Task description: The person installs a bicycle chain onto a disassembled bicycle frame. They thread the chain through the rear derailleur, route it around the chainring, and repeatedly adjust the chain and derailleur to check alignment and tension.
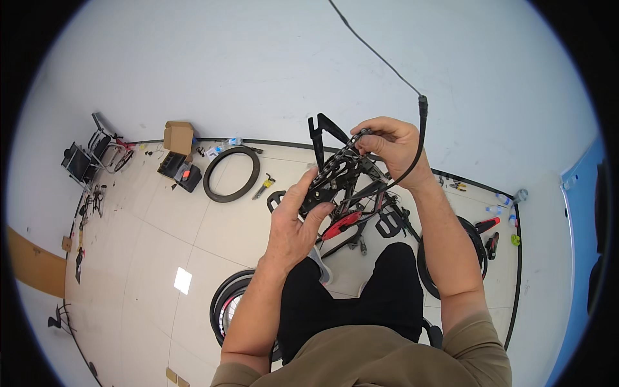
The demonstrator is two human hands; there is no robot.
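A dark bicycle chain point(335, 164) runs slantwise along a black bicycle frame point(325, 126) that stands in front of my knees. My right hand point(393, 145) pinches the chain's upper end between thumb and fingers. At the lower end, my left hand point(296, 219) grips the chain, its index finger along the links and its thumb underneath. The drivetrain parts behind the chain are partly hidden by both hands. Below them sits a red part point(342, 224), with a black pedal point(389, 224) to its right. A black cable point(422, 122) loops past my right wrist.
A loose tyre point(232, 174) lies at the far left beside a yellow-and-black tool point(264, 186). Farther left are an open cardboard box point(179, 137) and a black toolbox point(180, 171). Wheels flank my legs, one left point(225, 303) and one right point(477, 248). Plastic bottles point(503, 200) stand at right.
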